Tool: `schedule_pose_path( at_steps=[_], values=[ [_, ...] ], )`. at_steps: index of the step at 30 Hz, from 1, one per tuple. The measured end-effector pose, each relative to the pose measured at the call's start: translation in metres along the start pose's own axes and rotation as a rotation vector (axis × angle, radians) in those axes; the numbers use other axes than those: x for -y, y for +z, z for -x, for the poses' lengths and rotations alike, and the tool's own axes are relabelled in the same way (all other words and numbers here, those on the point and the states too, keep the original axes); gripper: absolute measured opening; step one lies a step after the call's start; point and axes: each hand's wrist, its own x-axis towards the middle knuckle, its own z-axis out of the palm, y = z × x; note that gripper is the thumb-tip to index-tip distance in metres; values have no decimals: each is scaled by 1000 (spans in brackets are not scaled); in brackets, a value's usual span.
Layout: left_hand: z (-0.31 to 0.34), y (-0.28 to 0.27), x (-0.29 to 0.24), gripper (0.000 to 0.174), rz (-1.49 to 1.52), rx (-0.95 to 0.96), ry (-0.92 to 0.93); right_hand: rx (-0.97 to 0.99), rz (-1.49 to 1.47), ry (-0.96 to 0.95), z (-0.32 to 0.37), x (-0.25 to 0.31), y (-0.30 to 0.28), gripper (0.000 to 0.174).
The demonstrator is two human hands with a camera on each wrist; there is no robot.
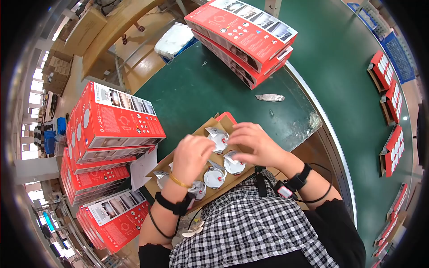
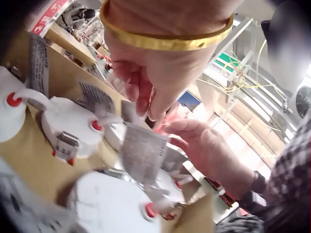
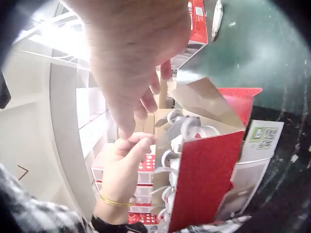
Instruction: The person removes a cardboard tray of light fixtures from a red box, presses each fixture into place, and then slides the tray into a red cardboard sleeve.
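Note:
White round units [image 1: 214, 177] with red dots and printed paper tags [image 2: 143, 151] stand in an open cardboard box [image 3: 209, 179]. My left hand [image 1: 192, 158], with a yellow bangle, is over the box's middle. Its fingers are curled and the thumb tip meets a fingertip; nothing shows between them in the right wrist view. My right hand [image 1: 254, 145] hovers over the box's right end beside two units, fingers spread and loosely bent, holding nothing visible. In the left wrist view the tags stick up from the units, just below both hands.
Red printed cartons [image 1: 118, 118] are stacked left of the box, and more cartons [image 1: 243, 38] lie at the table's far side. A silvery cutter-like object [image 1: 270, 97] is on the green table [image 1: 178, 89]. Several red boxes of white units [image 1: 393, 149] line the right side.

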Motion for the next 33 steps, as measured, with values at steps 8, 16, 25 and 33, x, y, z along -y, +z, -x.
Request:
schedule_pose_path(
  at_steps=[8, 16, 25, 33],
  values=[
    [31, 21, -35, 13, -121, 86, 92, -118, 215, 128, 29, 2, 27, 28],
    [39, 33, -38, 9, -98, 18, 49, -104, -36, 406, 43, -12, 50, 18],
    [39, 38, -33, 10, -51, -23, 101, -175, 72, 307, 45, -14, 54, 17],
    [39, 30, -37, 7, -11, 4, 49, -103, 15, 362, 44, -10, 48, 18]
  ],
)
